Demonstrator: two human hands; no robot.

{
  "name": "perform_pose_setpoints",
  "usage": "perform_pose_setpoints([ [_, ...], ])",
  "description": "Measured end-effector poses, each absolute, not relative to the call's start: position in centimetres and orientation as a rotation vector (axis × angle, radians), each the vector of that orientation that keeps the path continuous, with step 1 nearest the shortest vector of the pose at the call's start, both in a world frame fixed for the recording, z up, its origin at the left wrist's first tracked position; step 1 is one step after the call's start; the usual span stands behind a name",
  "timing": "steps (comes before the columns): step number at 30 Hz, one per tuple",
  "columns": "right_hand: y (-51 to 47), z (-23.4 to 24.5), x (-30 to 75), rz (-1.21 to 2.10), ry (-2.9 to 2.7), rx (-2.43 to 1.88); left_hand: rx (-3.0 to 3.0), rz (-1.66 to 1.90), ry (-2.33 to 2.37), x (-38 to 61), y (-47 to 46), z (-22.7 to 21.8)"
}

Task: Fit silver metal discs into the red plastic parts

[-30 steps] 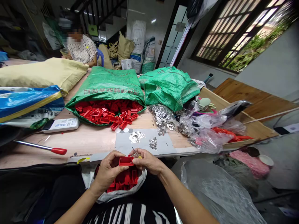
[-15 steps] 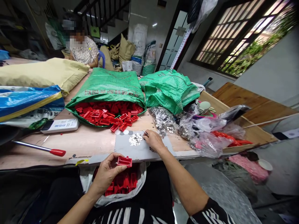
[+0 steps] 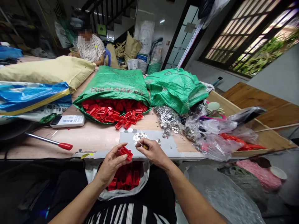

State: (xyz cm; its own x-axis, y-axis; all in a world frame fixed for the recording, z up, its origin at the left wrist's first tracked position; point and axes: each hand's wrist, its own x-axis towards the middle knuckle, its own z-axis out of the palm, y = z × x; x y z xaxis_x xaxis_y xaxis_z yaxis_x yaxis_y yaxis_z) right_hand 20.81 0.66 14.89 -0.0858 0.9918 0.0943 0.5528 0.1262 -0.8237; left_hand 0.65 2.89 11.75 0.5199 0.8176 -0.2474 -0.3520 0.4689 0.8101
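One red case [image 3: 125, 152] is being held, tilted, at the near edge of the table [image 3: 98, 137], its hollow partly showing. The fingers of the left hand [image 3: 113, 162] are gripping it; those of the right hand [image 3: 153, 151] are closing around one slim tool [image 3: 145, 147] with a yellow handle, the tip pointing toward the case and appearing apart from it. Below, one white bag [image 3: 118, 195] is holding more red cases, too heaped to count. Beyond the hands, one grey sheet [image 3: 171, 147] is carrying two piles: a bright pile [image 3: 139, 137] of metal pieces, lying just behind the tool, and a darker pile [image 3: 159, 141], which the right hand is partly covering.

Farther back, two green bags are lying side by side. The left green bag [image 3: 116, 79] is spilling red cases from its mouth; the right green bag [image 3: 178, 88] is sagging behind a clear bag [image 3: 167, 119] of metal pieces. To the right, one wooden tray [image 3: 275, 143] is holding plastic bags, their contents hard to make out. To the left, one white device [image 3: 70, 120] and one red-tipped lever [image 3: 65, 146] are lying before two sacks, a tan sack [image 3: 50, 70] and a blue sack [image 3: 35, 96], both running out of view. One co-worker [image 3: 91, 48] is sitting beyond the table, the lower body hidden.
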Motion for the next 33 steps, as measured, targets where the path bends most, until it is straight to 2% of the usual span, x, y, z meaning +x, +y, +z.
perform_pose_setpoints([
  [14,-0.2,14.9,18.6,0.789,-1.974,-1.312,0.719,0.821,0.645,0.5,3.4,11.9],
  [23,-0.6,13.7,19.0,1.019,-1.7,-1.397,0.777,0.816,0.636,0.5,3.4,11.5],
  [28,-0.8,13.2,19.6,0.894,-1.743,-1.422,1.036,0.853,0.699,0.4,3.8,10.4],
  [33,-0.8,11.9,19.7,0.757,-1.809,-1.535,1.553,0.949,0.789,0.2,4.9,8.8],
])
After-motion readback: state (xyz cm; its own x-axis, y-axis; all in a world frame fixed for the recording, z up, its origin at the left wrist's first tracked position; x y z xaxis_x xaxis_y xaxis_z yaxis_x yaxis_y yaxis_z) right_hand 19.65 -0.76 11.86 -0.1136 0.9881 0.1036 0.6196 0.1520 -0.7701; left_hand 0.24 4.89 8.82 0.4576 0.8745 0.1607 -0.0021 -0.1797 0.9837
